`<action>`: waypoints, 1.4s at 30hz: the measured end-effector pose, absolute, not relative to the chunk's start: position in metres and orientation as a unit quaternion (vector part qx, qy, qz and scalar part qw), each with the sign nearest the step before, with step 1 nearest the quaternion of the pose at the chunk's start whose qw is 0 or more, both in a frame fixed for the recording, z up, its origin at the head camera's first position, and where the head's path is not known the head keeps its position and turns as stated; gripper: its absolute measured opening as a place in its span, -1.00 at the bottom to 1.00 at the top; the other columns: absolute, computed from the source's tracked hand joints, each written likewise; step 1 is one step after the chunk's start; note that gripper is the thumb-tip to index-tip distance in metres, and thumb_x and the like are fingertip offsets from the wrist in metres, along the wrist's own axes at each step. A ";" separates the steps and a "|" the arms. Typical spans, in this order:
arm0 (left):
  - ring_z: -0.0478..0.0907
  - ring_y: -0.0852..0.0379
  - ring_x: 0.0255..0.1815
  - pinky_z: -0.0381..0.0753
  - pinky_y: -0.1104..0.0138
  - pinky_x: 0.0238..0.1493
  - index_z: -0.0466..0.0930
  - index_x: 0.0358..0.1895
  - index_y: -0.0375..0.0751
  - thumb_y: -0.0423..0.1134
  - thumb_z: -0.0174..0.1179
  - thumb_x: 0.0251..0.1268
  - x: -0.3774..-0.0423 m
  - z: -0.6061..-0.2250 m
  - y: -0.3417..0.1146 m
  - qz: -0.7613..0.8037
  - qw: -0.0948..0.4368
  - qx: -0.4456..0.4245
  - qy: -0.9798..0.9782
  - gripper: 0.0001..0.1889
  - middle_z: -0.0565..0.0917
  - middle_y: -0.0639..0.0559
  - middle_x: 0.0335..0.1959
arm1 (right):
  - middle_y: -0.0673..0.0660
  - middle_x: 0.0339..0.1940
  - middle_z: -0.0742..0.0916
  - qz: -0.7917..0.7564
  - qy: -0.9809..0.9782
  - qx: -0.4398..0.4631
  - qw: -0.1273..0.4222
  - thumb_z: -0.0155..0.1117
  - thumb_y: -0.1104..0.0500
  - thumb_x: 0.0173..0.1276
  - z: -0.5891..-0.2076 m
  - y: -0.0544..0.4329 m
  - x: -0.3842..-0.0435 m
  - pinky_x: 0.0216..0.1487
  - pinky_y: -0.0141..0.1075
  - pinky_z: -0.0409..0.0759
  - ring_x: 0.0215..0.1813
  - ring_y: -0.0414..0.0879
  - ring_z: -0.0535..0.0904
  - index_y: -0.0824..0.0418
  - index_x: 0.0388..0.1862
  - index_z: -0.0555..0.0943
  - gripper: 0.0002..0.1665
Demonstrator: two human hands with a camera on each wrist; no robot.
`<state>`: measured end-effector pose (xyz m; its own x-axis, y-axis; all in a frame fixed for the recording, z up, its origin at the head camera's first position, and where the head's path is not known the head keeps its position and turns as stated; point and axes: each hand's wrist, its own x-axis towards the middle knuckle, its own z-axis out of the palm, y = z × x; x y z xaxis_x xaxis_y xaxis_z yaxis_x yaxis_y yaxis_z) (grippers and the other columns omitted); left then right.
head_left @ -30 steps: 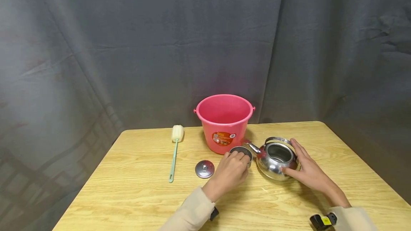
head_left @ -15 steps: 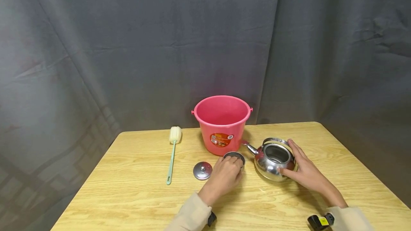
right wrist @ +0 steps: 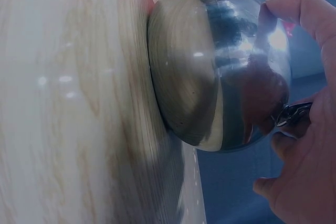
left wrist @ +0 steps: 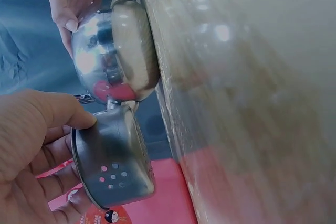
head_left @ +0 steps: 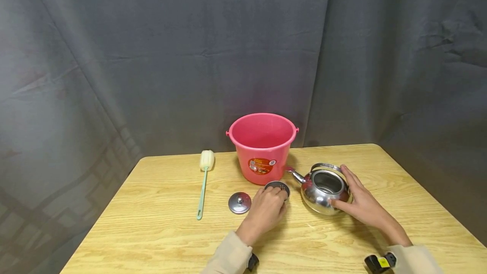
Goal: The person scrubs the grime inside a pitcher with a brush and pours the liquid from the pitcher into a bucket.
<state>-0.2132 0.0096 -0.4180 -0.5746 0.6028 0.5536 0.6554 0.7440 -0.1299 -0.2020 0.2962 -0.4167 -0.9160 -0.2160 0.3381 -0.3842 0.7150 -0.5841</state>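
Observation:
My left hand [head_left: 266, 207] pinches the rim of a metal tea strainer [left wrist: 113, 161] with holes in its wall and base. In the head view, the strainer stands just left of the teapot's spout, in front of the bucket. A shiny steel teapot [head_left: 318, 198], lidless, rests on the table with its spout to the left. My right hand [head_left: 361, 204] holds the teapot's right side, thumb on the body and fingers by its raised handle [right wrist: 295, 115]. A round metal lid [head_left: 239, 203] with a knob lies left of my left hand.
Behind the strainer stands a pink bucket [head_left: 262, 155] with an orange label. A sponge brush [head_left: 207, 160] with a pale green handle lies at the left. Grey curtain [head_left: 190, 54] hangs behind the wooden table [head_left: 152, 231].
My left hand and the strainer have come down slightly, toward me and to the left, away from the spout. During the last half second little differs. The right hand keeps its hold on the teapot.

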 end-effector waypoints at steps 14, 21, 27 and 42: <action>0.53 0.16 -0.42 0.40 0.38 -0.47 0.66 -0.44 -0.01 -0.24 0.37 -0.01 -0.216 -0.419 0.013 -0.036 0.289 -0.349 -0.891 -0.93 0.62 0.15 -0.43 | 0.44 0.52 0.01 0.341 -0.917 0.165 0.122 0.46 -0.02 0.14 -0.415 0.296 -0.202 0.11 0.46 0.13 0.38 0.53 0.04 0.22 0.58 -0.23 0.31; 0.55 0.16 -0.44 0.42 0.39 -0.51 0.63 -0.54 0.02 -0.29 0.38 -0.06 -0.218 -0.420 0.015 -0.042 0.283 -0.350 -0.892 -0.88 0.61 0.16 -0.47 | 0.44 0.51 0.02 0.339 -0.919 0.162 0.120 0.46 -0.03 0.15 -0.414 0.295 -0.202 0.11 0.46 0.14 0.38 0.53 0.04 0.23 0.58 -0.23 0.31; 0.53 0.16 -0.49 0.38 0.40 -0.58 0.62 -0.60 0.04 -0.32 0.38 -0.11 -0.218 -0.420 0.016 -0.040 0.276 -0.345 -0.896 -0.85 0.59 0.17 -0.52 | 0.41 0.53 -0.01 0.337 -0.921 0.159 0.115 0.45 -0.03 0.16 -0.413 0.295 -0.201 0.11 0.46 0.14 0.38 0.53 0.04 0.21 0.58 -0.25 0.31; 0.54 0.18 -0.52 0.43 0.36 -0.60 0.55 -0.72 0.07 -0.36 0.37 -0.15 -0.218 -0.420 0.017 -0.050 0.242 -0.333 -0.910 -0.75 0.50 0.19 -0.64 | 0.47 0.50 0.03 0.307 -0.930 0.169 0.106 0.46 -0.07 0.15 -0.409 0.299 -0.203 0.10 0.47 0.14 0.34 0.57 0.08 0.28 0.57 -0.20 0.31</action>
